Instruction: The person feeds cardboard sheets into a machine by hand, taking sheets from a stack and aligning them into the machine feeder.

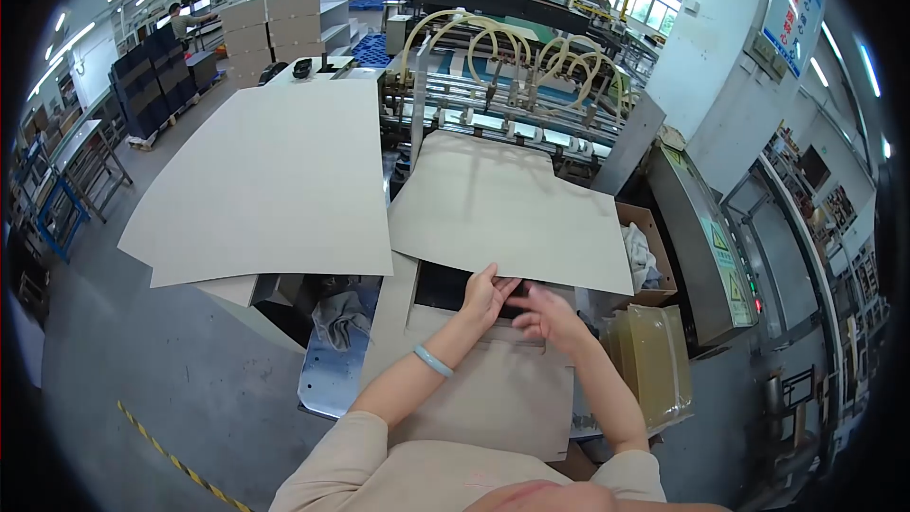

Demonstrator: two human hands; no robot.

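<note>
A large grey-beige cardboard sheet [512, 213] lies in front of the machine's rollers, its far edge close to them. At the sheet's near edge is my left hand [485, 299], palm turned up, thumb over the edge and fingers below it. It seems to grip that edge lightly. My right hand [550, 317] is just to the right, below the same edge, with fingers apart and slightly blurred; nothing shows in it. Under both hands are a dark opening [444, 286] and more cardboard [483, 398] close to my body. A pale blue bangle [433, 361] circles my left wrist.
Wide cardboard sheets [275, 180] lie to the left. The machine [502, 114] with curved hoses stands ahead. On the right are a carton [649, 246] holding cloth, a taped brown block [654, 360] and a metal guard [706, 237]. A grey rag [341, 322] lies left. People work farther back.
</note>
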